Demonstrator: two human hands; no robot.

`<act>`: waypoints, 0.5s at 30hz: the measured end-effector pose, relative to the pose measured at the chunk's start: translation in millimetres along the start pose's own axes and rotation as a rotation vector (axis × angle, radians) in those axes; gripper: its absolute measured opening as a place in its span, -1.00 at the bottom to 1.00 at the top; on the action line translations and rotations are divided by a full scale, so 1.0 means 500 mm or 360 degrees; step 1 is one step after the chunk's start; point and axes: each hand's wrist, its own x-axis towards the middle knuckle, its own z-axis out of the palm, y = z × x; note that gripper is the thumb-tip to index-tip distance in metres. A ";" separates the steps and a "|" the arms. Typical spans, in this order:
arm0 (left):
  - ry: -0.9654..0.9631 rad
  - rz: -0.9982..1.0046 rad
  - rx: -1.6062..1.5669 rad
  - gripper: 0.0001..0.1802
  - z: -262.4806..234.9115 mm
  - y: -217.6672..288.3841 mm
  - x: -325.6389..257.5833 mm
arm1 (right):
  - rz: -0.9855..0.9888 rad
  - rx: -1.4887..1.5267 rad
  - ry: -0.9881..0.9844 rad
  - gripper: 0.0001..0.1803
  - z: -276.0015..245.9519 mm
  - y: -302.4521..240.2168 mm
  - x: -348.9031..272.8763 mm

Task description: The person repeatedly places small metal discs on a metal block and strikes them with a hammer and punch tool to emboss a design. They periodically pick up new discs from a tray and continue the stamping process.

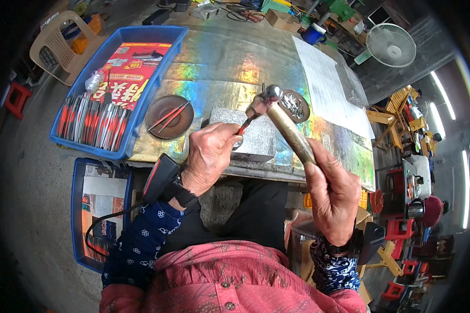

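Red-handled piece (247, 125): pinched in the left hand (210, 156) fingers, held on the grey stone block (245, 133).
Hammer (282, 117): right hand (331, 190) fingers wrapped round its handle, head raised above the piece.
Tabletop (219, 73): iridescent sheet; brown dish (168, 116) beside the block.
Risk: an off-centre blow could catch the close-set fingertips.

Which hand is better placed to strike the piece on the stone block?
Right. The right hand grips the hammer, raised above the block. The left hand is busy pinching the red-handled piece there.

Blue crate (164, 35) of red-handled tools at left; white fan (390, 45) far right; beige chair (55, 44).
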 end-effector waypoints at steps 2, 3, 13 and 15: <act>-0.0012 -0.0008 0.0025 -0.86 0.000 0.001 -0.002 | 0.0017 0.0049 -0.0021 -0.64 0.001 0.007 0.001; -0.0009 -0.0002 0.0032 -0.86 0.000 0.000 -0.001 | 0.0020 0.0067 -0.0023 -0.64 -0.001 0.006 0.001; -0.0019 -0.0016 -0.0024 -0.86 0.001 -0.003 -0.001 | -0.0118 0.0074 0.0124 -0.57 -0.014 -0.029 0.005; -0.0016 0.0031 -0.0007 -0.86 -0.001 -0.004 0.001 | 0.0006 -0.0034 0.0002 -0.65 0.003 -0.014 0.006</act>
